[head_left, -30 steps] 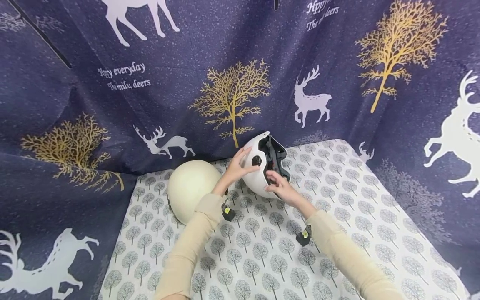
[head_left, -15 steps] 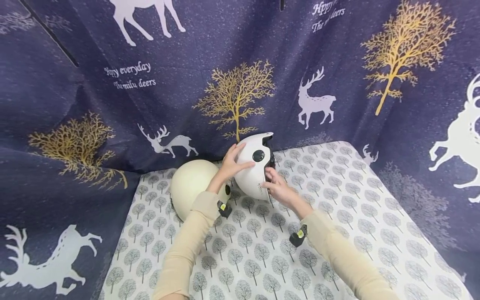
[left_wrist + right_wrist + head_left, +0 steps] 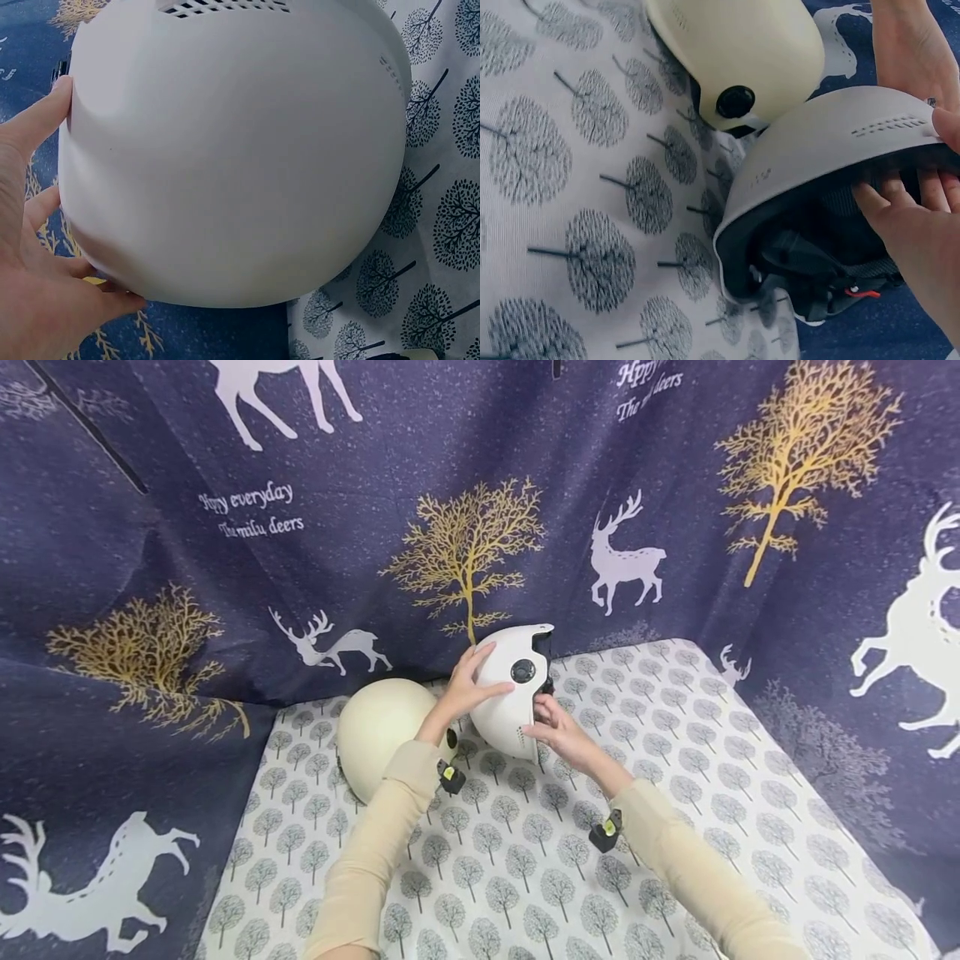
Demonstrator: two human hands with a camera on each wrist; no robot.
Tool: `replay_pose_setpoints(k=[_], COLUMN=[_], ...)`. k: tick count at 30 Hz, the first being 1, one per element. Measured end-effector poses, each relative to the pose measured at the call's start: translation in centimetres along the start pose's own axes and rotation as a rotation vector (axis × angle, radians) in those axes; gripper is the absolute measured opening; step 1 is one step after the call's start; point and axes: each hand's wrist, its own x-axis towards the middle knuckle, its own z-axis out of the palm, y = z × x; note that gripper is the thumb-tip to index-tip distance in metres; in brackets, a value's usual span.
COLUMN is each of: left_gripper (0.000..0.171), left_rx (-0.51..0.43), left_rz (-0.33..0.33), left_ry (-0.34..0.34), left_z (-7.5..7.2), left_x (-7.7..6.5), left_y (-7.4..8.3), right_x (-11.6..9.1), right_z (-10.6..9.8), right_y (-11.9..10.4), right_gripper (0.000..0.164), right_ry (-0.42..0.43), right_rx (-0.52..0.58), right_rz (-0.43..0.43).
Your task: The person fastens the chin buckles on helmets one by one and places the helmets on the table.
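A white helmet (image 3: pixel 498 722) is tipped on its side at the back of the table, its opening facing right. Its smooth shell (image 3: pixel 240 165) fills most of the left wrist view. My left hand (image 3: pixel 461 689) holds it from the left, thumb near the round black disc on its side and the other fingers around the shell. At the lower rim my right hand (image 3: pixel 561 737) grips the edge, with its fingers inside the opening and the thumb outside. Dark padding (image 3: pixel 810 240) and a red-tipped strap part (image 3: pixel 864 292) show inside.
A cream helmet (image 3: pixel 378 735) lies just left of the white one, under my left forearm. A tree-print cloth (image 3: pixel 525 877) covers the table. Behind it hangs a dark blue curtain (image 3: pixel 337 552) with deer and trees, close to the white helmet.
The white helmet has turned so that its opening, which showed its dark inside a second ago, now faces away to the right. Both hands have stayed on it.
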Motion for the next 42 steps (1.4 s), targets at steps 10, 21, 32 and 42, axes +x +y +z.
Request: replay_pose_setpoints(k=[10,21,32,42], left_gripper=[0.084,0.084,0.088,0.100], left_rx=[-0.019,-0.018,-0.024,-0.312], left_rz=[-0.037,0.005,0.046,-0.034], left_ry=[0.010,0.071,0.000,-0.048], left_z=[0.2,1.7,2.0,1.4], left_x=[-0.1,-0.2,-0.7,-1.4], left_y=[-0.5,0.0,-0.9,-2.9], right_x=[-0.5,2.1,2.1,1.6], right_z=[-2.0,-3.6,-3.6,-3.5], right_y=[-2.5,-7.8,-5.8,-5.6], right_gripper=[0.054,0.043,0.041,0.052], right_ry=[0.214,0.342,0.344,0.243], right_rx=[-0.226,-0.452,-0.402,-0.296], right_rz=[-0.101,-0.180,-0.190,-0.084])
